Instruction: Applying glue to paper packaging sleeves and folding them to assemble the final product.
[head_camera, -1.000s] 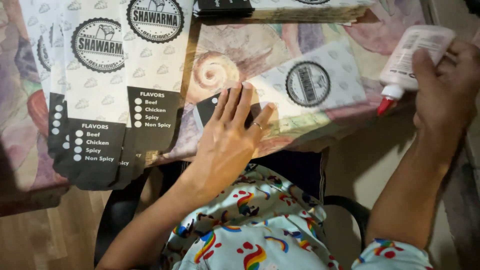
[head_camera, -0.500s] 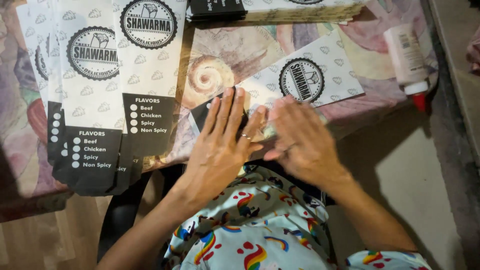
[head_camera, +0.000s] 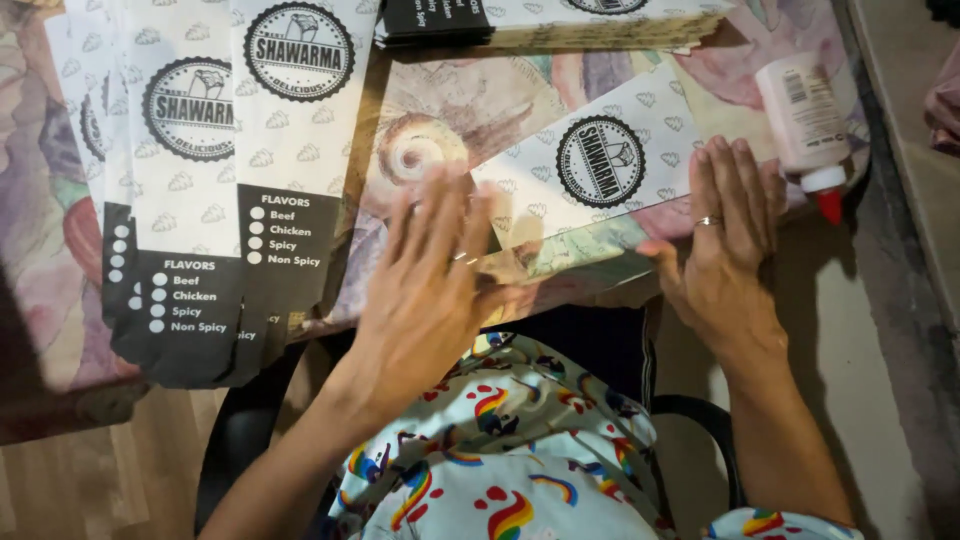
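Paper food sleeve (head_camera: 600, 190), white with a round black emblem and small grey motifs, lies flat and slanted on the patterned tablecloth (head_camera: 480, 95) at the near edge of the table, directly in front of the person. Both hands are open and flat, holding nothing. Left hand (head_camera: 430, 285) presses palm-down on the sleeve's lower left end, fingers spread; it is slightly blurred. Right hand (head_camera: 725, 235) lies palm-down on the sleeve's right end, fingertips touching the paper.

By its look the sleeve is thin, light and limp: it would bend under its own weight, crease easily and slide readily on the cloth. A flat palm seems the safest way to steady it; to lift it, pinching a corner or an edge between thumb and fingers looks best, away from the folded lower flap.

A white glue bottle with a red nozzle (head_camera: 805, 125) lies on the table just beside the right hand. Overlapping finished sleeves (head_camera: 250, 180) lie to the left, and another stack (head_camera: 560, 25) sits at the far edge.
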